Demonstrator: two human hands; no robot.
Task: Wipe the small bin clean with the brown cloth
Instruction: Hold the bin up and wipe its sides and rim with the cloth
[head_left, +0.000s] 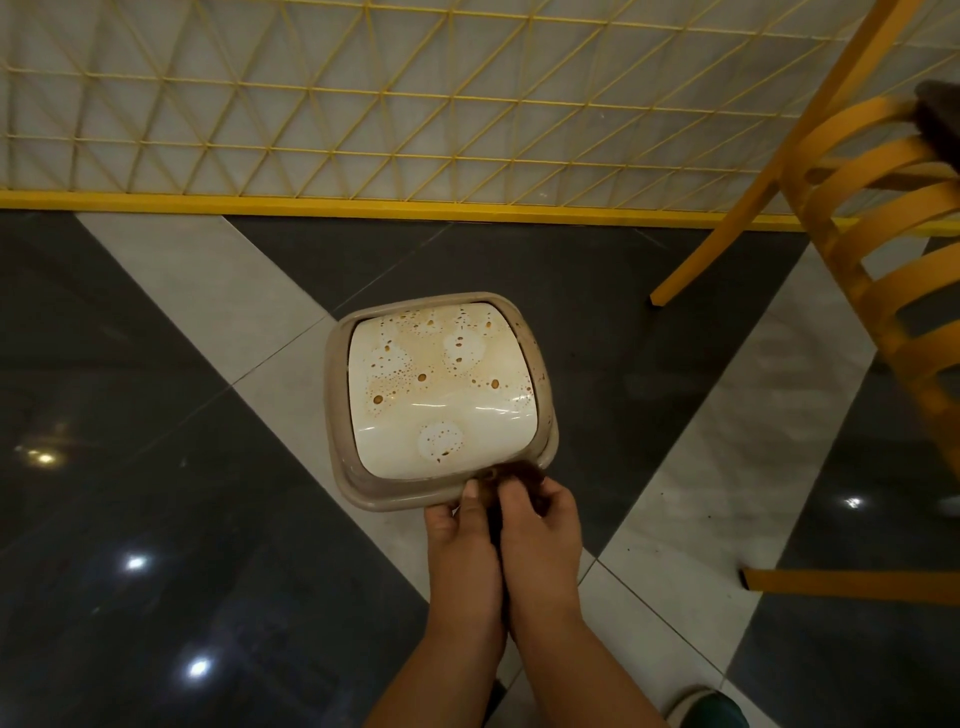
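One small bin (441, 400) stands on the tiled floor (156, 467), seen from straight above, so only its top shows: a beige rim around a cream swing lid (441, 384). The lid is shut, and what the bin holds cannot be seen. Brown droplets and foamy rings speckle the lid, thickest over its far half, with one round patch near the close edge (the close strip of the lid looks glossier).

Both hands meet at the bin's near rim. The left hand (457, 519) grips the rim, thumb on top and fingers curled under the edge. The right hand (540, 514) is closed around one brown cloth (517, 475), a dark bunched wad pressed against the rim just beside the left thumb; most of the cloth is hidden in the fist.

One yellow slatted chair (857, 218) stands to the right, well apart from the bin. A yellow wire-mesh panel (363, 104) runs across the far side. A dark green shoe toe (714, 712) shows at the bottom edge.
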